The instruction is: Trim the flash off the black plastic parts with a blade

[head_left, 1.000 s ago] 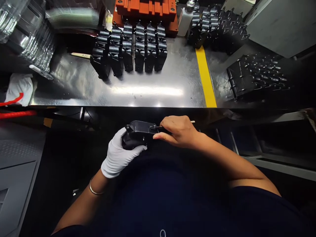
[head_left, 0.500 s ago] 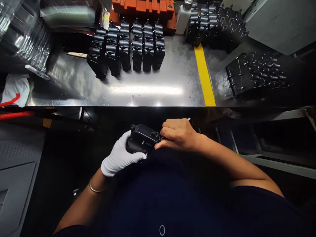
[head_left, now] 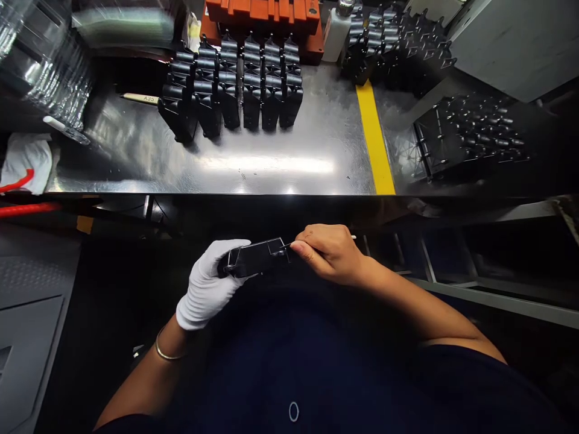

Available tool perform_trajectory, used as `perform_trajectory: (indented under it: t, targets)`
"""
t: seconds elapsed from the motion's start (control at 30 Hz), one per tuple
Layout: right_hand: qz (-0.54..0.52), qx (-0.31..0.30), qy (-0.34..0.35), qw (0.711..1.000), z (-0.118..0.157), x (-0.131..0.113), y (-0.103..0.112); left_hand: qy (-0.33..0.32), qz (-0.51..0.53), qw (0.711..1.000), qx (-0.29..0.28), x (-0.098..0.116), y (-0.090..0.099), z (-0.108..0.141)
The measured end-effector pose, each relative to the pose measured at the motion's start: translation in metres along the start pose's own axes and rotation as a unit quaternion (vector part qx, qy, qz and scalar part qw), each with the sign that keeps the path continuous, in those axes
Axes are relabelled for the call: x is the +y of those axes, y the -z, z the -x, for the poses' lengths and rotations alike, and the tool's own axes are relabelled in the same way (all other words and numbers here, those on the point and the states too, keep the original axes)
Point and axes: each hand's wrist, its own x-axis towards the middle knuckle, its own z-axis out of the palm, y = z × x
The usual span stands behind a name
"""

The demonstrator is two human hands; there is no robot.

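My left hand (head_left: 208, 283), in a white glove, is wrapped round the left end of a black moulded plastic part (head_left: 253, 258). My bare right hand (head_left: 330, 253) pinches a thin tool (head_left: 353, 237) whose pale end sticks out behind the knuckles. Its slender dark tip reaches the right end of the part, by a small notch. Whether this is a blade or a pick I cannot make out. Both hands are held in front of my body, below the bench's front edge.
Several black moulded parts (head_left: 251, 84) stand in a row on the metal bench (head_left: 289, 175). Behind them is an orange block (head_left: 266, 30), with a white bottle (head_left: 336, 30) beside it. Yellow tape (head_left: 374, 138) crosses the bench; more black parts (head_left: 488, 129) lie right. Clear trays (head_left: 49, 66) are stacked left.
The black part has been turned in my left hand, so a long flat side now shows. My left hand has shifted slightly left, and my right hand has tilted, with the tool lying flatter.
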Motion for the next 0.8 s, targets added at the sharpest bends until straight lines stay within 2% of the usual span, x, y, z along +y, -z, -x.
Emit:
perform_trajectory:
  t: [0.1, 0.23, 0.33, 0.47, 0.53, 0.57, 0.67, 0.73, 0.8]
  targets:
    - [0.016, -0.009, 0.008, 1.000, 0.001, 0.000, -0.001, -0.056, -0.030, 0.998, -0.006, -0.002, 0.002, 0.001]
    - [0.077, -0.026, -0.039, 0.996, 0.003, 0.008, -0.001, -0.148, -0.038, 0.988, -0.035, 0.002, 0.004, 0.000]
    - [-0.015, -0.086, -0.072, 0.994, 0.002, 0.009, 0.005, -0.207, -0.044, 0.976, -0.056, 0.008, 0.007, -0.005]
    - [-0.144, -0.187, -0.084, 0.968, -0.001, 0.003, 0.015, -0.220, -0.048, 0.972, -0.070, 0.011, 0.010, -0.010]
    - [-0.180, -0.201, -0.060, 0.961, -0.001, 0.001, 0.016, -0.183, -0.040, 0.981, -0.058, 0.009, 0.009, -0.010]
    - [-0.185, -0.196, -0.042, 0.962, -0.002, 0.001, 0.016, -0.142, -0.030, 0.988, -0.049, 0.008, 0.008, -0.009]
    - [-0.121, -0.135, 0.027, 0.983, -0.007, 0.003, 0.013, 0.045, 0.056, 0.996, -0.045, 0.004, 0.008, -0.010]
    - [-0.049, -0.088, 0.074, 0.992, -0.013, 0.005, 0.011, 0.151, 0.136, 0.975, -0.093, 0.002, 0.009, -0.013]
    - [0.001, -0.076, 0.119, 0.990, -0.020, 0.005, 0.009, 0.207, 0.177, 0.949, -0.157, -0.001, 0.010, -0.017]
